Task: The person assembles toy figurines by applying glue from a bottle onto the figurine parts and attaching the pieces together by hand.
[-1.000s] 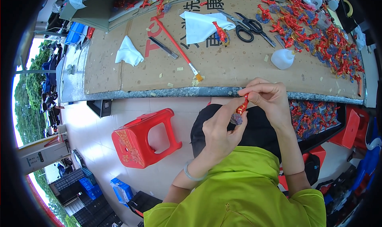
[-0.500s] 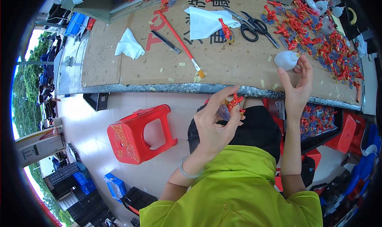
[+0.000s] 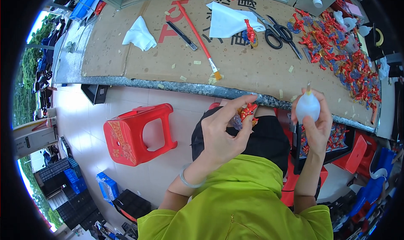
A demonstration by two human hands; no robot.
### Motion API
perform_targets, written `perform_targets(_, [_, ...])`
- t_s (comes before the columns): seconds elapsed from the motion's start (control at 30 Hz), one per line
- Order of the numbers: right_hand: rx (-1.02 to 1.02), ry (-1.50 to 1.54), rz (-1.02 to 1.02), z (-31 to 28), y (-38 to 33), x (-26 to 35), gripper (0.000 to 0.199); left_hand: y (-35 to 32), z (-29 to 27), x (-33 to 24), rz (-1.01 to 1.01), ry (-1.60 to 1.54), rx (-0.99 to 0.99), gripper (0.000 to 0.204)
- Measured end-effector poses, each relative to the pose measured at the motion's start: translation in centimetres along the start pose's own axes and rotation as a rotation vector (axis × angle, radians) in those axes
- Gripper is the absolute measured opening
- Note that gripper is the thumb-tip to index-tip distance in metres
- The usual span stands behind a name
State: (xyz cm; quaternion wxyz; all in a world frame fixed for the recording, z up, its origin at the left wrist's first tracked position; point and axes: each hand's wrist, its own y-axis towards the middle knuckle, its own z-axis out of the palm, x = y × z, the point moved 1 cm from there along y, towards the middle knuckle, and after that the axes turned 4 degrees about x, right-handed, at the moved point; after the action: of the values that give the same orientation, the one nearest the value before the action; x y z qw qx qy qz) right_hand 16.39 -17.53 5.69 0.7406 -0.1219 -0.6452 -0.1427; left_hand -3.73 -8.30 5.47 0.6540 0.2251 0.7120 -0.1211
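My left hand (image 3: 221, 135) pinches a small red figurine (image 3: 249, 109) with a clear purplish base between thumb and fingers, just in front of the table edge. My right hand (image 3: 319, 132) is wrapped round a white squeeze bottle (image 3: 308, 108), held upright with its thin nozzle pointing up, to the right of the figurine. Many similar red figurines lie in a pile (image 3: 332, 50) on the right of the table. A single figurine (image 3: 250, 31) rests at the edge of a white cloth (image 3: 223, 21).
On the cardboard-covered table (image 3: 139, 67) lie a red-handled brush (image 3: 195, 31), a black cutter (image 3: 181, 34), another white cloth (image 3: 141, 34) and black-handled scissors (image 3: 287, 34). A red stool (image 3: 118, 141) stands at left. A black tray (image 3: 332, 156) of figurines sits below the table's right side.
My right hand has lifted the squeeze bottle off the table, drawn it toward me and turned its nozzle upward. My left hand keeps the figurine in nearly the same place.
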Motion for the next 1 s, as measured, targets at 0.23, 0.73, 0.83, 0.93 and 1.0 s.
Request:
perform_targets(0.23, [-0.054,0.126,0.077,0.7,-1.0,0.4,0.059,0.3,-0.5,-0.9,0.060,0.228,0.106,0.033])
perform_targets(0.73, [-0.078,-0.113,0.008,2.0,-0.5,1.0,0.036,-0.2,-0.6,-0.6,0.019,0.087,0.022,0.038])
perform_targets(0.83, [-0.085,-0.127,-0.013,2.1,-0.3,1.1,0.032,0.0,-0.4,-0.6,-0.008,0.068,0.022,0.038])
perform_targets(0.93, [-0.044,-0.159,-0.021,2.1,-0.2,1.3,0.030,0.0,-0.5,-0.8,-0.023,0.077,0.039,0.039])
perform_targets(1.0, [-0.036,-0.161,-0.023,2.2,-0.1,1.4,0.030,0.0,-0.4,-0.7,-0.011,0.098,0.042,0.039])
